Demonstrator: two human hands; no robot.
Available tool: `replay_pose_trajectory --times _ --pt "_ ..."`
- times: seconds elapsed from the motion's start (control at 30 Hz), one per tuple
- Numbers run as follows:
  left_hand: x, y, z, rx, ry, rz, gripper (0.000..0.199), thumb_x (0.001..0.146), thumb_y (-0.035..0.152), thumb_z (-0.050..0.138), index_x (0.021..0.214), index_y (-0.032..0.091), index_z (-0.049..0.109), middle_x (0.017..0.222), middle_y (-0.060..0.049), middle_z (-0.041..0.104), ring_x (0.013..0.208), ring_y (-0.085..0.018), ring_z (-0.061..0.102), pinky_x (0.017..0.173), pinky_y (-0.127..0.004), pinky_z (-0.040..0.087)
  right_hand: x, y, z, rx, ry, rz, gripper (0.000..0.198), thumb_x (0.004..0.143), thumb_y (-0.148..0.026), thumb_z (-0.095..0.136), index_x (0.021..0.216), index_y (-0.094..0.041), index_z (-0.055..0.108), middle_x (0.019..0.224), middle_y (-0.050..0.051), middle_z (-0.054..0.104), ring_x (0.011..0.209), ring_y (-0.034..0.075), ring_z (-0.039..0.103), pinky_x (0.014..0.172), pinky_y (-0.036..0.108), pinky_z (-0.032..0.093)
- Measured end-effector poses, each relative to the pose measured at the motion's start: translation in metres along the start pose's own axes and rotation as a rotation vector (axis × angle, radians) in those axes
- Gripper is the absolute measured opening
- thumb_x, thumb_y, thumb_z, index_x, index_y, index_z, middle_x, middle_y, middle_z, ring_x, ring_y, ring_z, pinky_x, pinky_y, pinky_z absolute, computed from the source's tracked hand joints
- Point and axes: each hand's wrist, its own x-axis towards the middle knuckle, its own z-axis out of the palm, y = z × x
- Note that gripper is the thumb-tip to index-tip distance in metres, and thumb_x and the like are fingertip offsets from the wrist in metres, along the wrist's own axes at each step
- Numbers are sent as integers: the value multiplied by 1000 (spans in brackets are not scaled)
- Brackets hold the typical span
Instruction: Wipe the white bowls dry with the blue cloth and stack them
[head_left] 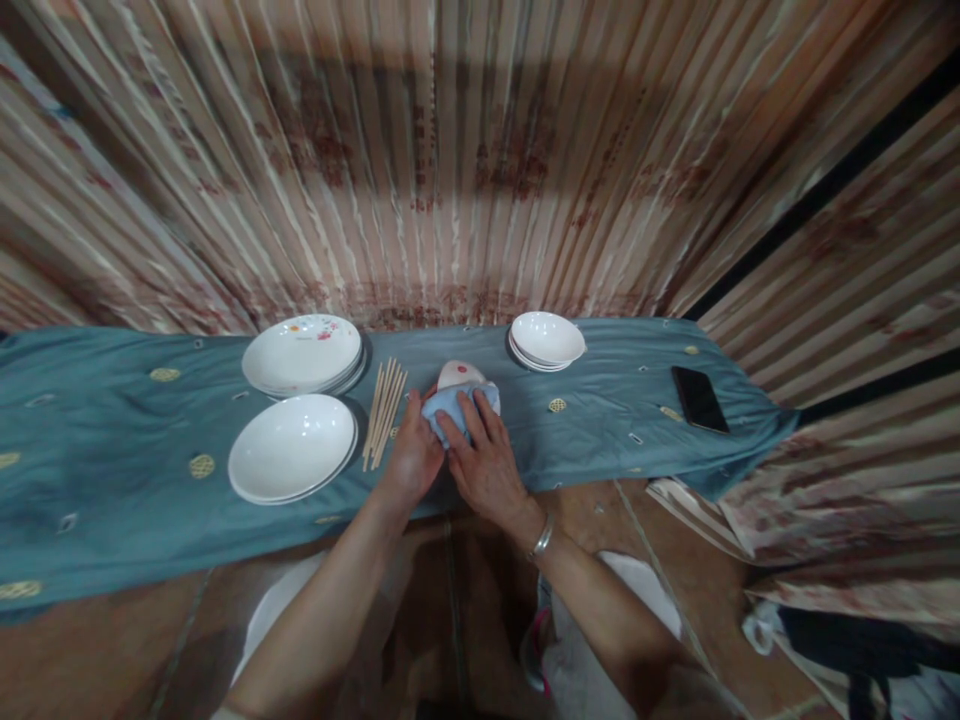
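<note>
Over the front middle of the table, my left hand (415, 452) is closed on the near left side of a small white bowl (458, 373) with a red dot; part of that hand's fingers is hidden. A light blue cloth (444, 403) covers much of the bowl. My right hand (489, 462) presses the cloth against the bowl with bent fingers and wears a silver bracelet at the wrist. Just left of my hands lie several wooden chopsticks (385, 412), side by side on the tablecloth.
A teal tablecloth (600, 430) covers the long table. Stacked white plates (302, 358) with a flower print and stacked larger bowls (292, 448) stand left. Small stacked bowls (549, 340) are at back right, a black phone (700, 398) farther right. A pleated curtain (465, 180) hangs behind.
</note>
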Motion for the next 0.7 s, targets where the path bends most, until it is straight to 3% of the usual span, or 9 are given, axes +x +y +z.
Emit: replay_pose_trajectory --times 0.17,0.37,0.7 --pt "1 -4 -1 53 -59 12 39 92 50 46 95 18 68 105 -12 73 125 -29 56 106 -39 44 12 -2 -5 -2 15 54 46 96 -23 44 141 -24 47 156 13 35 150 30 17 116 54 25" --pt "6 -11 -6 80 -45 93 32 91 46 49 92 19 66 105 -11 71 123 -25 56 105 -39 45 22 0 -10 43 30 123 44 98 -28 39 141 -24 47 157 11 34 149 29 19 116 54 21" --pt "7 -14 -5 171 -125 88 46 96 46 38 98 16 72 95 -10 76 115 -28 62 97 -39 49 30 17 -18 95 93 178 46 100 -29 31 142 -19 45 155 13 36 148 27 22 117 51 23"
